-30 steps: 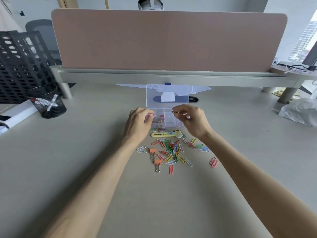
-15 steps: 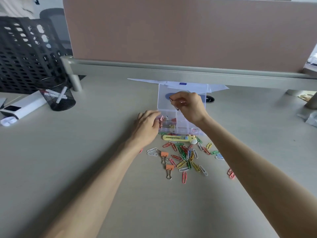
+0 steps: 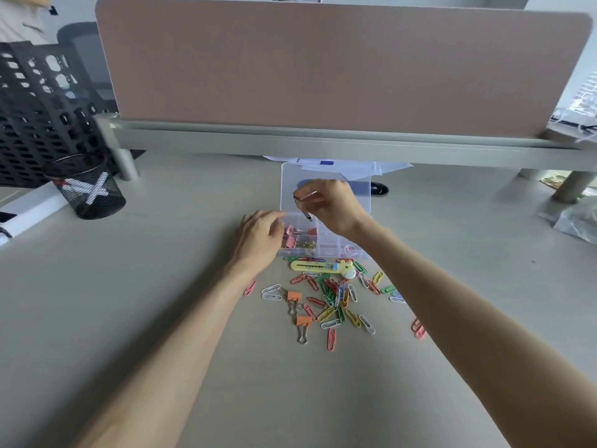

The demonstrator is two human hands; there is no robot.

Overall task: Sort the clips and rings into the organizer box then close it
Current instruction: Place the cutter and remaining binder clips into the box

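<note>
No text, number or brand is legible. One sign reads: a white X [image 3: 88,188] on the mesh cup [image 3: 108,202], well left of the right hand [image 3: 329,205] pinching a clip [image 3: 306,198]. Just behind that grip, the lid label [image 3: 360,186] is largely covered. Beyond it, a small blue tag [image 3: 326,162] is unreadable.

- A pink divider panel [image 3: 323,66] stands along the grey desk's [image 3: 129,302] far edge.
- A black mesh cup [image 3: 85,189] sits left, beside a black perforated rack [image 3: 35,111].
- A plastic bag [image 3: 578,221] lies far right.
</note>
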